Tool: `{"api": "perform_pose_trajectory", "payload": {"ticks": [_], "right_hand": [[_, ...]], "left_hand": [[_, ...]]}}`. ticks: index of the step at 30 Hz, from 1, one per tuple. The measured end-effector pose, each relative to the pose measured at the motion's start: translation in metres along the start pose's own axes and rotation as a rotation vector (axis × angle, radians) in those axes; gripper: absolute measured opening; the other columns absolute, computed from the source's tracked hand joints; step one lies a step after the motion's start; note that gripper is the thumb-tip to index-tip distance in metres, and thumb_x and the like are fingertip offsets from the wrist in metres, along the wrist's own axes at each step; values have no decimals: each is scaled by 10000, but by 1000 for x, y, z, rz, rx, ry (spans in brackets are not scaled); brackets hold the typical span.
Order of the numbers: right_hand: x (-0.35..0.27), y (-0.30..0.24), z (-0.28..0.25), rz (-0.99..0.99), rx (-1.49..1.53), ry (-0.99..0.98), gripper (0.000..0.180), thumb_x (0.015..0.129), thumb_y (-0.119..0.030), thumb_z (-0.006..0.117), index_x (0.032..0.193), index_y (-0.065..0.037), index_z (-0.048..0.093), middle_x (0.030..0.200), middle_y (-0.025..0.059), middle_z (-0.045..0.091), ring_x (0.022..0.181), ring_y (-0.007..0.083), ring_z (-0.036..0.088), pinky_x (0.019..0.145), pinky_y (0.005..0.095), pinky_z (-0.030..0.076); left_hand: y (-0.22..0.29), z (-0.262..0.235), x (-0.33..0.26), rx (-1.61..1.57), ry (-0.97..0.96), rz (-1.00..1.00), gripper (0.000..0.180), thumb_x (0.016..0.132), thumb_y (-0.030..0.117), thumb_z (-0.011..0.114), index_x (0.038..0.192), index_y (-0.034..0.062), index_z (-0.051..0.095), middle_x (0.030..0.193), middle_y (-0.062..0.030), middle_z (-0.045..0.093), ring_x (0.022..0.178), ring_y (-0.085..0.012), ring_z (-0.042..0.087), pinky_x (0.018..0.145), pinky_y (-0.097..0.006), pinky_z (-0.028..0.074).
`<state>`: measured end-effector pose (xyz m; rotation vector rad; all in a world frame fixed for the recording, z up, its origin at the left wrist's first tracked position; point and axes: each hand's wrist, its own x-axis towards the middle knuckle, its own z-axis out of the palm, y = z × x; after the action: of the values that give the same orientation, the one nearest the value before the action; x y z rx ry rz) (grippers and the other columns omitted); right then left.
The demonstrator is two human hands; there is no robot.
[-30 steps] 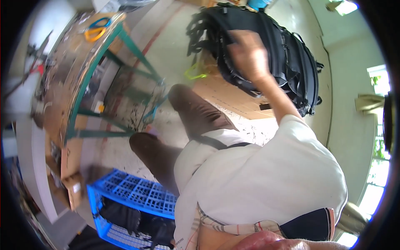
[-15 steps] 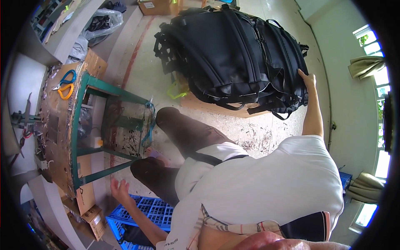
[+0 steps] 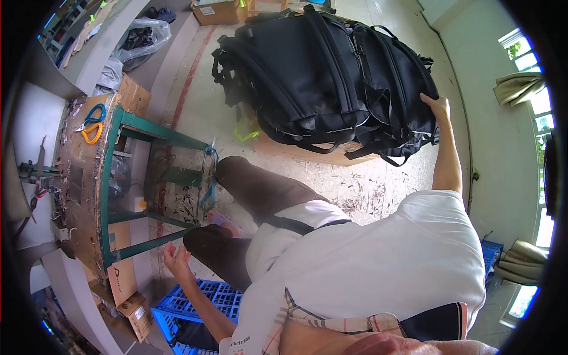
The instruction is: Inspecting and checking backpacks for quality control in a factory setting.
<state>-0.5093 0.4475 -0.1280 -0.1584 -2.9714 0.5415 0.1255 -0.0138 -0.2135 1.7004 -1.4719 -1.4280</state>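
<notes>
A large stack of black bags (image 3: 296, 71), seemingly backpacks with straps and buckles, rests on a cardboard box (image 3: 296, 151) ahead of me. My right hand (image 3: 438, 107) grips the right edge of the nearest-right backpack (image 3: 397, 77), its thumb on top and the other fingers partly hidden. My left hand (image 3: 178, 261) is empty, held low beside my knee with loosely curled, parted fingers. It is close to the green-legged workbench (image 3: 83, 195) and above a blue plastic crate (image 3: 216, 296).
Scissors (image 3: 92, 123) with blue and orange handles lie on the workbench. A clear plastic bag (image 3: 142, 41) sits on a ledge beyond. Dark scraps (image 3: 367, 192) litter the floor. A pale wall (image 3: 473, 71) with windows and curtains runs along the right.
The black bags have shifted slightly left, with my right hand still on the edge. My left hand has moved a little right, its fingers curling more.
</notes>
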Motion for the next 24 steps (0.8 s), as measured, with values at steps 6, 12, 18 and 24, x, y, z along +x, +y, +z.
{"api": "perform_pose_trajectory", "payload": {"ticks": [6,12,18,24], "right_hand": [[-68,-84,-122,-450,372,172,530,587,-204,707,1020,53,541,893,158,596,776,208,576,730,298,457],[-166,-139,-241,-677,230,-35,572,591,-219,727,1089,-26,523,910,101,608,803,198,602,778,272,461],[-230,-219,-202,-1759,476,-354,618,490,-125,743,1041,34,513,976,158,569,906,279,549,880,390,394],[-322,-325,-136,-2047,308,-341,448,369,-35,622,794,28,495,706,124,509,728,310,517,729,347,387]], "left_hand": [[39,15,-14,-9,-66,176,383,761,67,564,1122,2,452,1074,-125,462,867,-165,511,677,-252,467],[181,59,-79,-160,-326,824,455,768,194,604,1134,-20,438,1105,-122,489,979,-197,503,820,-303,408],[216,71,-41,-236,-416,1109,937,602,463,707,1250,-43,258,1267,-147,332,1166,-225,336,962,-364,263],[96,-16,-65,-565,-400,495,607,564,160,775,1083,14,495,1035,-55,548,924,-160,524,809,-271,410]]}}
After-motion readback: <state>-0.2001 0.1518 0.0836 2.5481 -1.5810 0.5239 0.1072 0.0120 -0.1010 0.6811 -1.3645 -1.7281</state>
